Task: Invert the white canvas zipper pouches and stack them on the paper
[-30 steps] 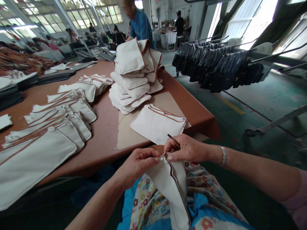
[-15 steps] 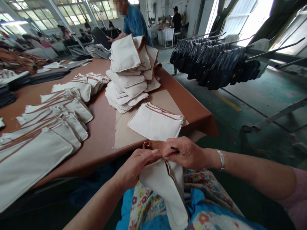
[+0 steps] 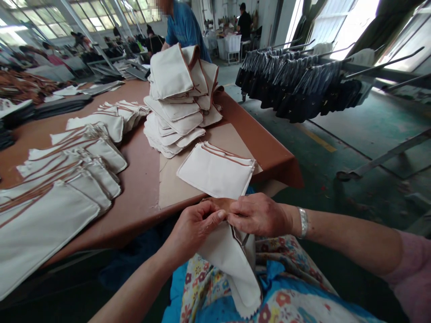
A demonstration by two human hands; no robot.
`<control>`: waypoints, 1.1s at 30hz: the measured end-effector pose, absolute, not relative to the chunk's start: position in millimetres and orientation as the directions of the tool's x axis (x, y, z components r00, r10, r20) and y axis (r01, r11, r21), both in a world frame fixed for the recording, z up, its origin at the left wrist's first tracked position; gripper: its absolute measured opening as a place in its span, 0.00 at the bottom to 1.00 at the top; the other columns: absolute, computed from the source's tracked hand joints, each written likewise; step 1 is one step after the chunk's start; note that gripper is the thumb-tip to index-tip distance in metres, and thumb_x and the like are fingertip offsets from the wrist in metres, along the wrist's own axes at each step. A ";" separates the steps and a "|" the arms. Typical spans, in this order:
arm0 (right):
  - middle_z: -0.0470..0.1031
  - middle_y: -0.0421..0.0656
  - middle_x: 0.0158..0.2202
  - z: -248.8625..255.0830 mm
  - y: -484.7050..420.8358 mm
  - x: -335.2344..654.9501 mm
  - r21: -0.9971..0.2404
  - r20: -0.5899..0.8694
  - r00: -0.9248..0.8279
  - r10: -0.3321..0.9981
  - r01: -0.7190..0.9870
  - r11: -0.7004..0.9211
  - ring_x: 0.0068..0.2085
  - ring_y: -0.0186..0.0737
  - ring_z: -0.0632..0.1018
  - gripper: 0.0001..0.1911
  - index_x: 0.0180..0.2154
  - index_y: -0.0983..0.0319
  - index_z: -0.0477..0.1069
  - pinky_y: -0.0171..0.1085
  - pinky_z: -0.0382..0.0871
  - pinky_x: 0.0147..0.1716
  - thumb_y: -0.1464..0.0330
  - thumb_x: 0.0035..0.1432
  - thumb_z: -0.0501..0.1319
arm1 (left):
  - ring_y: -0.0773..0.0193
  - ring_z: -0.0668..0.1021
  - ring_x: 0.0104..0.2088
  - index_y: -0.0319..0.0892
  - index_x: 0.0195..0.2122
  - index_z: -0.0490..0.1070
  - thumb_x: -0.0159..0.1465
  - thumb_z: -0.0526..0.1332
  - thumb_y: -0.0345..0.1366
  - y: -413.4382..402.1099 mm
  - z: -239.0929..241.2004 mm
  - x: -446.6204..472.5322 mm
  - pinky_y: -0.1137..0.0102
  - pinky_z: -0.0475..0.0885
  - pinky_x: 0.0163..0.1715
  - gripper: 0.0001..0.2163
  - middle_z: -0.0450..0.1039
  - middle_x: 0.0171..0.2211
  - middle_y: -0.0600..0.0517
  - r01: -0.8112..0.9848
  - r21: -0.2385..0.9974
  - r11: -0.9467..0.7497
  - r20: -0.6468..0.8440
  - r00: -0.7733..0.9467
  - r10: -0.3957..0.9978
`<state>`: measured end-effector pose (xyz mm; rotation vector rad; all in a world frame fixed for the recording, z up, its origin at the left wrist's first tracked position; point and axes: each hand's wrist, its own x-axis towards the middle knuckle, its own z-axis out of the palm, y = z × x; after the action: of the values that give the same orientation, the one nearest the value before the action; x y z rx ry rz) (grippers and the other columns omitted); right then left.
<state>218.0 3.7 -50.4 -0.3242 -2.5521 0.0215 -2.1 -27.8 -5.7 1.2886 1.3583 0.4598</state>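
Cloth [image 3: 202, 282] at six o'clock underlies a limp, brown-edged white pouch [image 3: 229, 260]; left hand [image 3: 193, 226] and right hand [image 3: 259, 215] pinch and partly hide its top. Beyond: flat pouches [image 3: 215, 168] at twelve, stack [image 3: 171, 74] at eleven, dark hangings [image 3: 296, 96] at one.

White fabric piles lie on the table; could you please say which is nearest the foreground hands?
The small pile just beyond the right hand; the tall stack stands farther back and the overlapping row lies farther left.
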 end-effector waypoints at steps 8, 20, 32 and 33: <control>0.71 0.42 0.30 -45.1 6.1 216.5 -0.005 0.611 -0.780 0.133 0.165 0.986 0.31 0.37 0.70 0.07 0.41 0.67 0.70 0.37 0.62 0.30 0.71 0.64 0.56 | 0.71 0.63 0.22 0.35 0.29 0.71 0.60 0.65 0.52 -19.8 -12.5 -13.1 0.75 0.53 0.20 0.20 0.65 0.22 0.54 0.308 0.803 0.511 -0.596 0.441 0.671; 0.69 0.40 0.29 -33.8 6.0 216.6 -0.809 0.240 -0.728 0.643 0.217 0.547 0.30 0.32 0.68 0.12 0.40 0.66 0.65 0.32 0.62 0.30 0.64 0.69 0.49 | 0.73 0.60 0.24 0.36 0.30 0.72 0.62 0.64 0.48 -21.4 -15.7 -12.4 0.76 0.53 0.22 0.17 0.63 0.24 0.57 0.396 0.845 0.359 -0.524 0.479 0.704; 0.62 0.34 0.22 -20.8 22.8 206.1 -0.977 -0.172 -0.825 0.538 0.211 0.011 0.23 0.25 0.60 0.10 0.29 0.68 0.71 0.27 0.54 0.23 0.67 0.57 0.61 | 0.70 0.65 0.27 0.37 0.30 0.72 0.65 0.60 0.43 -27.5 2.4 -5.2 0.77 0.60 0.24 0.14 0.66 0.27 0.54 0.500 0.857 0.126 -0.355 0.394 0.848; 0.62 0.34 0.21 -23.0 21.1 204.6 -0.984 -0.160 -0.817 0.554 0.177 -0.023 0.23 0.25 0.59 0.10 0.29 0.68 0.70 0.28 0.54 0.23 0.67 0.57 0.62 | 0.71 0.65 0.26 0.38 0.30 0.71 0.65 0.61 0.44 -28.3 0.4 -6.2 0.77 0.59 0.24 0.14 0.66 0.27 0.54 0.452 0.879 0.153 -0.353 0.400 0.846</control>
<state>204.6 21.1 -23.0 -0.7703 -1.9745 1.9153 -6.2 -28.3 0.4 1.4786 1.2242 0.4186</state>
